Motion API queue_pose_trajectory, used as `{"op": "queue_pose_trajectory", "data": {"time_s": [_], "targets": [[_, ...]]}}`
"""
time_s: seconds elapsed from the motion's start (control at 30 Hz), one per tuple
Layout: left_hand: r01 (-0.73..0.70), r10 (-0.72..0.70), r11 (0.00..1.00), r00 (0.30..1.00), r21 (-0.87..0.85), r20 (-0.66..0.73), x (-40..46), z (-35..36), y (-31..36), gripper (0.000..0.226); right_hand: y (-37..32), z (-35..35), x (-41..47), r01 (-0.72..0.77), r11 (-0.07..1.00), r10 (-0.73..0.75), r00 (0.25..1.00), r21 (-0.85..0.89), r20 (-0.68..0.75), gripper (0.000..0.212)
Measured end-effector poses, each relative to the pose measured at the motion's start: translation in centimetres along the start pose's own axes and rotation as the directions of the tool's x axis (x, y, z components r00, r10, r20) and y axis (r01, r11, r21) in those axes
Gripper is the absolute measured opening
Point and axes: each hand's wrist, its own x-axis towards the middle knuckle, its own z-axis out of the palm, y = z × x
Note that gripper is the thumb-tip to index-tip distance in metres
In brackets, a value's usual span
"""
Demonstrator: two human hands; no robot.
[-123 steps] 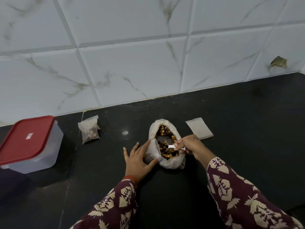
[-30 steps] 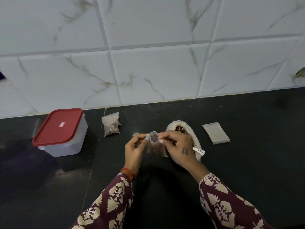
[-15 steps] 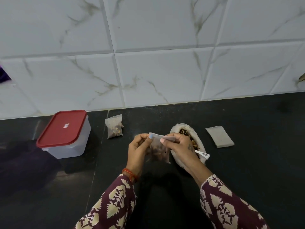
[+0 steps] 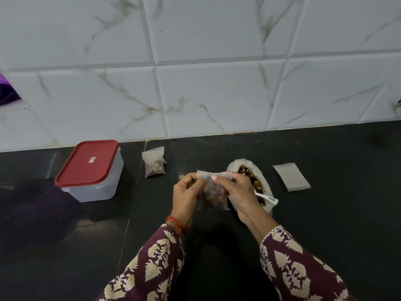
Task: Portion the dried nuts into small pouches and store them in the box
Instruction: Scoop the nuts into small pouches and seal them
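Translucent pouch [image 4: 213, 193] being pinched at its top by left hand [image 4: 186, 197] and right hand [image 4: 239, 195], apparently sealing; next probably needing red-lidded box [image 4: 86, 170] opened

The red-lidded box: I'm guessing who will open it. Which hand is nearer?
Left. The left hand is right of the box; the right hand lies farther right.

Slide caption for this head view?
Both hands, left and right, pinch a filled pouch beside the nut bag.
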Motion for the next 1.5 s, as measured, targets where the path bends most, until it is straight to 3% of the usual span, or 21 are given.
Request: {"op": "queue_pose_trajectory", "data": {"time_s": [0.53, 0.7, 1.0, 1.27, 1.5], "targets": [[0.064, -0.063, 0.997, 0.998, 0.044, -0.021, -0.8, -0.5, 0.7, 0.011, -0.2, 1.0, -0.8, -0.004, 0.996, 0.003, 1.0, -0.094, -0.006, 0.01], [0.058, -0.058, 0.993, 0.998, 0.104, -0.012, -1.0, -0.9, 0.8, 0.008, 0.0, 1.4, -0.7, 0.0, 0.983, -0.002, 1.0, -0.182, -0.011, 0.018], [0.156, -0.153, 0.987, 0.986, 0.033, -0.065, -0.8, -1.9, 1.2, 0.012, 0.1, 0.8, -0.6, -0.027, 0.992, 0.03, 0.999, -0.121, 0.026, 0.011], [0.203, -0.204, 0.979, 0.975, -0.019, -0.087, -0.9, -2.2, 1.1, 0.018, 0.1, 0.2, -0.2, -0.111, 0.988, 0.12, 0.99, -0.109, 0.08, 0.018], [0.228, -0.226, 0.973, 0.97, 0.015, -0.086, -0.7, -2.6, 1.1, 0.02, 0.2, 0.2, 0.0, -0.116, 0.985, 0.13, 0.986, -0.129, 0.101, 0.018]]}}
